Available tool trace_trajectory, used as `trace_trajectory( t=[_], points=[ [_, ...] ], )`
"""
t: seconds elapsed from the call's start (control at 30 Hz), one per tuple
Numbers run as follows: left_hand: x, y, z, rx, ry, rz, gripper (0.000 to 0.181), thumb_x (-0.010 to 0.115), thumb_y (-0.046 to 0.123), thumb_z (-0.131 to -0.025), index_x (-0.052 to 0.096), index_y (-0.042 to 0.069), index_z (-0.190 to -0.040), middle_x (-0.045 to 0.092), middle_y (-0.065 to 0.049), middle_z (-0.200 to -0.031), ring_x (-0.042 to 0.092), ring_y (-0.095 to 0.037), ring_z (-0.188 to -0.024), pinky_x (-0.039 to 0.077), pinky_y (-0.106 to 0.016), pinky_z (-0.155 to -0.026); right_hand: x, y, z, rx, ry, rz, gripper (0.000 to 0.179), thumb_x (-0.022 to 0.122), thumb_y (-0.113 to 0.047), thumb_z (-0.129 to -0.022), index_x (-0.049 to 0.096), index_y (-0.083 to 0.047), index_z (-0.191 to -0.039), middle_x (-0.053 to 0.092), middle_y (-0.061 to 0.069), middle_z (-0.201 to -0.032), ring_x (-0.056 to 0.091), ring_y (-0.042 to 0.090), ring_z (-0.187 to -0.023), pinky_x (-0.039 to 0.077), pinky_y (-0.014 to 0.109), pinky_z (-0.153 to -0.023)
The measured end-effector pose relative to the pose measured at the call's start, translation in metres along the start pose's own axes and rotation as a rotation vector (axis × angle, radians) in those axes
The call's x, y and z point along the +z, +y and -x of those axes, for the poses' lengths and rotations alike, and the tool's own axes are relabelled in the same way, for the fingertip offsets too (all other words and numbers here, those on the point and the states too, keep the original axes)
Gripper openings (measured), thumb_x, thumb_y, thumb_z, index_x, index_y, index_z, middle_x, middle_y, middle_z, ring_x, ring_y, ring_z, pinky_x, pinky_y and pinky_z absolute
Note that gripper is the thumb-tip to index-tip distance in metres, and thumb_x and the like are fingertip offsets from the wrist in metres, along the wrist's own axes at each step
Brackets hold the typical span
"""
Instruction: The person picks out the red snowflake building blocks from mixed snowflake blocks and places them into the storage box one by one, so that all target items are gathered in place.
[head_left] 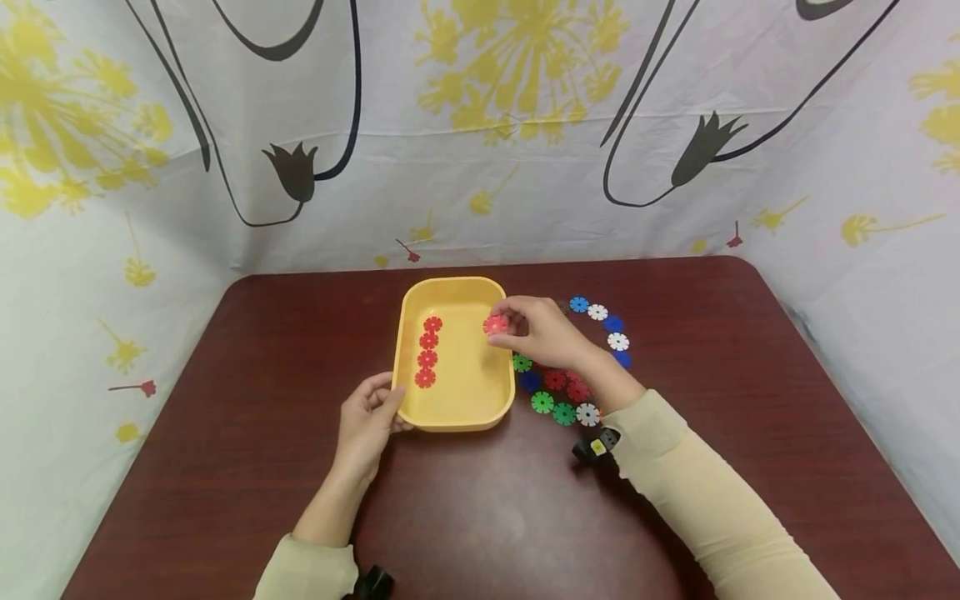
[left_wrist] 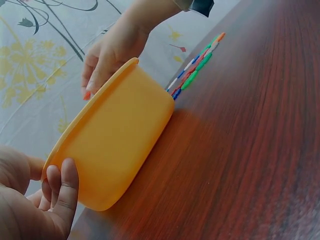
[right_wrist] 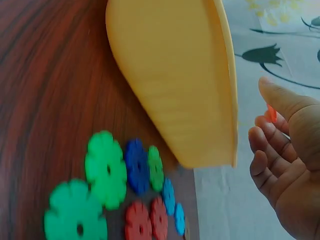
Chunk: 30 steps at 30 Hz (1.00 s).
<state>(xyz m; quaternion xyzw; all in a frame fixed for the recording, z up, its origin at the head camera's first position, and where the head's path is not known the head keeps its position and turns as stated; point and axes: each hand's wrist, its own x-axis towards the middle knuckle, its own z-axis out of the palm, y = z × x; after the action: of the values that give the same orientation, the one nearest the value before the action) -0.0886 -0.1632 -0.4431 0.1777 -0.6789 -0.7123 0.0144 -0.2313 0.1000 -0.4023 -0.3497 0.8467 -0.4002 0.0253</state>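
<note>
A yellow plastic tray (head_left: 459, 421) stands on the table, with several red notched discs (head_left: 427, 358) in a column along its left side. My left hand (head_left: 371, 421) grips the tray's near left corner, thumb at the rim and fingers against the outer wall (left_wrist: 70, 185). Over the tray's right side, my right hand (head_left: 542, 332) pinches another red notched disc (head_left: 495, 324) between thumb and fingers. In the right wrist view only a sliver of that disc (right_wrist: 271, 113) shows behind the thumb.
Right of the tray lie several more notched discs: green (head_left: 564, 413), white (head_left: 618, 342), blue (head_left: 579, 304) and red (head_left: 555, 380), partly hidden by the right arm. A patterned cloth (head_left: 480, 200) hangs behind the dark red table (head_left: 300, 333).
</note>
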Motion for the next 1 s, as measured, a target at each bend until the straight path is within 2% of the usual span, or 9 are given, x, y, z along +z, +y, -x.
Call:
trace_trajectory(
  t=[0.23,0.4,0.7,0.87,1.0],
  points=[
    [-0.001,0.001,0.0,-0.004,0.002,0.005,0.033,0.061,0.007,-0.101,0.054,-0.001,-0.133,0.059,-0.016,-0.091,0.059,-0.013,-0.062,0.06,-0.027,-0.06,0.018,-0.014,-0.013,-0.077,-0.02,-0.014,0.028,0.082,-0.019,-0.087,0.07,-0.006,-0.109,0.068,0.0,-0.093,0.062,0.016,-0.083,0.055,0.034,-0.07],
    [-0.001,0.002,-0.001,-0.002,0.004,0.006,0.033,0.061,0.007,-0.101,0.054,-0.001,-0.132,0.059,-0.016,-0.091,0.059,-0.013,-0.063,0.06,-0.027,-0.061,0.028,-0.023,-0.02,-0.114,-0.051,-0.007,0.027,0.083,-0.019,-0.086,0.07,-0.006,-0.106,0.067,-0.001,-0.089,0.062,0.015,-0.08,0.055,0.035,-0.071],
    [-0.001,0.003,0.001,0.006,-0.004,0.0,0.033,0.062,0.007,-0.101,0.055,-0.002,-0.132,0.06,-0.015,-0.088,0.06,-0.013,-0.062,0.059,-0.025,-0.059,0.051,-0.042,-0.026,-0.148,-0.154,0.042,0.034,0.084,-0.019,-0.086,0.07,0.0,-0.11,0.069,0.004,-0.09,0.061,0.009,-0.072,0.055,0.023,-0.068],
    [-0.001,0.001,0.003,0.01,-0.005,0.007,0.033,0.062,0.006,-0.1,0.055,-0.002,-0.132,0.059,-0.015,-0.087,0.059,-0.013,-0.061,0.058,-0.025,-0.058,0.068,-0.049,-0.029,-0.133,-0.211,0.056,0.03,0.084,-0.021,-0.085,0.071,-0.003,-0.106,0.065,-0.002,-0.081,0.058,0.008,-0.068,0.052,0.02,-0.064],
    [-0.001,0.001,0.003,0.016,-0.01,0.021,0.034,0.063,0.006,-0.1,0.055,-0.003,-0.131,0.059,-0.012,-0.084,0.058,-0.012,-0.06,0.059,-0.025,-0.057,0.08,-0.052,-0.03,-0.085,-0.273,0.099,0.025,0.082,-0.023,-0.088,0.071,-0.009,-0.104,0.062,-0.007,-0.076,0.056,0.008,-0.067,0.049,0.02,-0.062]
  ],
)
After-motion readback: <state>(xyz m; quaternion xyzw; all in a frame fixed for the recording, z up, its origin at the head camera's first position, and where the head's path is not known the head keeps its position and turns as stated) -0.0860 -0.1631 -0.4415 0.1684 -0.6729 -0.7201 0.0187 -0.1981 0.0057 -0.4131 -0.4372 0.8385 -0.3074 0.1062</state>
